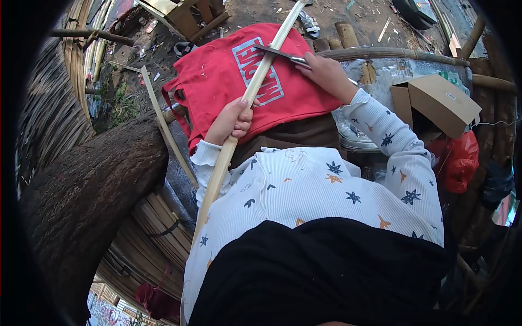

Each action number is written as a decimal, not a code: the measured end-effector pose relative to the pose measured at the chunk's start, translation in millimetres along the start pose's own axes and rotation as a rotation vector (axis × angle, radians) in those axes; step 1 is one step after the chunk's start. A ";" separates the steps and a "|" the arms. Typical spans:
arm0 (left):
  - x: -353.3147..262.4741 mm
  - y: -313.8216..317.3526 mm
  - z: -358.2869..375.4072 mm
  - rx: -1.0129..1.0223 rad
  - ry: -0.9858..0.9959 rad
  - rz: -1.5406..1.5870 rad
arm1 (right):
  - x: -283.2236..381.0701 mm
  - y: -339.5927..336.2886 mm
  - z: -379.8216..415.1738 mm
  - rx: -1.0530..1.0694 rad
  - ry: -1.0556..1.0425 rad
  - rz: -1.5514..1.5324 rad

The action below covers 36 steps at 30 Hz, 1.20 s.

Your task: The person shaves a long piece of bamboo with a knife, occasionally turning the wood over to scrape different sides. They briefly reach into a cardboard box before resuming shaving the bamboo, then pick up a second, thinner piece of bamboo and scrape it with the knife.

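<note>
A long pale bamboo strip (220, 168) runs diagonally from the top centre down past my left side. My left hand (234, 119) is wrapped round it near its middle. My right hand (324, 76) grips the handle of a knife (280, 52), whose blade lies across the strip farther up. Beneath both hands a red cloth bag (204, 79) with white lettering is spread over my lap. The patterned white sleeves reach both wrists.
An open cardboard box (443, 103) and a red plastic bag (461, 163) are on the right. On the left are a thick dark trunk (98, 201), another thin strip (168, 127) and bundled strips (155, 223). A wooden crate (185, 16) stands at the top.
</note>
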<state>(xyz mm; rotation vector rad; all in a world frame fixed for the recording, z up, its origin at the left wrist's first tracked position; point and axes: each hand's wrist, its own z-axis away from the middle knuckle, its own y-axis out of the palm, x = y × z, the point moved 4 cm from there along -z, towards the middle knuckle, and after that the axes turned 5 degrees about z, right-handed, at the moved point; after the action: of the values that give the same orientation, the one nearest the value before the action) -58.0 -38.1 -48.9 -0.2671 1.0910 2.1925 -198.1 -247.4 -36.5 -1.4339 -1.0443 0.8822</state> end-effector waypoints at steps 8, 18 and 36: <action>-3.7 -3.0 -1.6 0.026 -0.026 0.039 | 7.8 -15.3 -0.1 -0.029 -0.135 -0.113; -9.0 -3.8 -1.0 0.048 -0.002 0.023 | 3.6 -23.1 -3.1 -0.002 -0.332 -0.072; -8.0 -13.4 -1.9 0.335 -0.006 0.585 | 39.1 -56.7 2.9 0.424 0.212 -0.557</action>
<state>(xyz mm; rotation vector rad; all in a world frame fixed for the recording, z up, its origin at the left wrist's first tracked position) -43.6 -37.6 -55.0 0.2397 1.6660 2.4341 -194.9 -209.0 20.7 -0.7984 -0.9546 0.4900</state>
